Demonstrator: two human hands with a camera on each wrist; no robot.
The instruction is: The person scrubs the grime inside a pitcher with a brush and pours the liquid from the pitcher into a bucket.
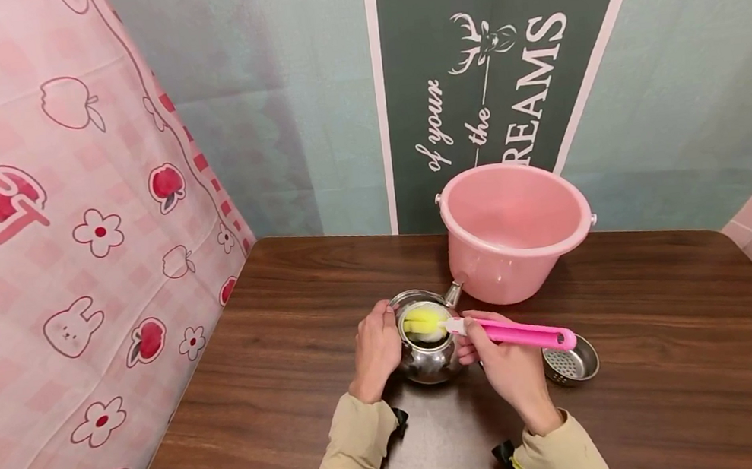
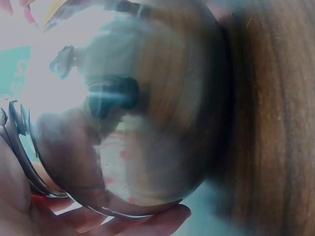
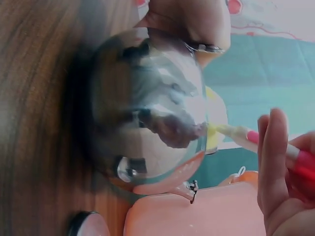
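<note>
A shiny steel teapot stands on the wooden table, its lid off and its spout toward the bucket. My left hand grips it from the left, fingers curled along its side by the metal handle. In my right hand is the pink handle of a sponge brush. The brush's yellow sponge head sits at the teapot's round mouth, partly inside. The right wrist view shows the white neck of the brush reaching over the rim. Inside the pot, the lower part is hidden.
A pink bucket stands behind the teapot, close to its spout. To the right of my right hand sits a small steel strainer with holes. Patterned cloths hang behind and to the left of the table.
</note>
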